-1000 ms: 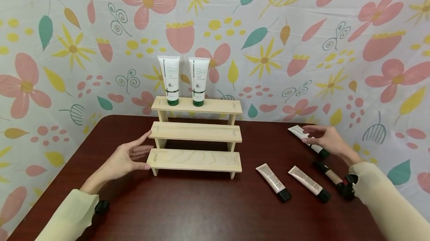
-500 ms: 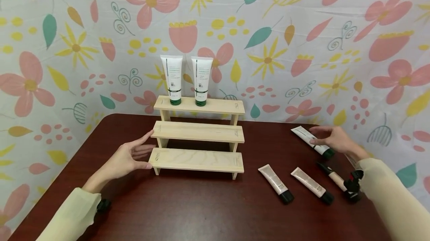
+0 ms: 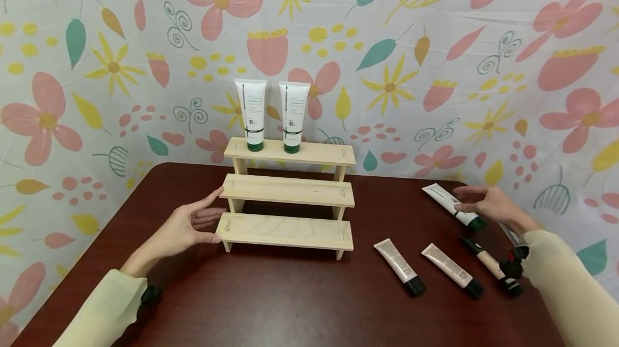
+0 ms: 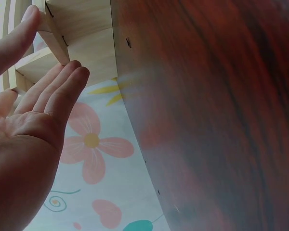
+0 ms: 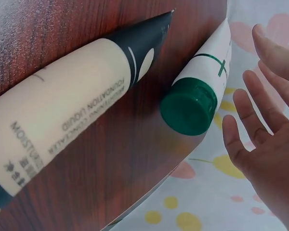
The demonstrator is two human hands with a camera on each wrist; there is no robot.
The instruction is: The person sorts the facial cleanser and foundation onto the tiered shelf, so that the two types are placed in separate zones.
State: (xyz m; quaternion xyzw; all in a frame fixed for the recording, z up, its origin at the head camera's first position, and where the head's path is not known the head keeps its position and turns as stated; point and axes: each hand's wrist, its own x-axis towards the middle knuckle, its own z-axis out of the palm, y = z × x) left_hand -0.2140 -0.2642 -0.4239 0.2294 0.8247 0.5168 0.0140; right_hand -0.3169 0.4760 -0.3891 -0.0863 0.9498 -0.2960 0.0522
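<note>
My left hand (image 3: 179,234) steadies the left end of a three-tier wooden stand (image 3: 290,189), thumb at the lowest step and index finger at the middle one. In the left wrist view its extended fingers (image 4: 67,94) meet the wood. On the top step two white tubes with green caps, a left tube (image 3: 250,113) and a right tube (image 3: 294,115), stand upright. A matching white tube (image 3: 447,202) lies on the table at right. Over its capped end hovers my right hand (image 3: 495,207); in the right wrist view the spread fingers (image 5: 250,118) are apart from the green cap (image 5: 188,107).
Two pale pink tubes with black caps, one (image 3: 397,264) nearer the stand and another (image 3: 450,267) further right, lie on the dark red table (image 3: 300,304). A beige foundation tube (image 3: 489,264) lies partly beneath my right wrist. A flower-patterned cloth (image 3: 411,67) hangs behind.
My right hand has shifted right along the lying white tube, towards its green cap. The head view has turned slightly left; my left hand stays at the stand.
</note>
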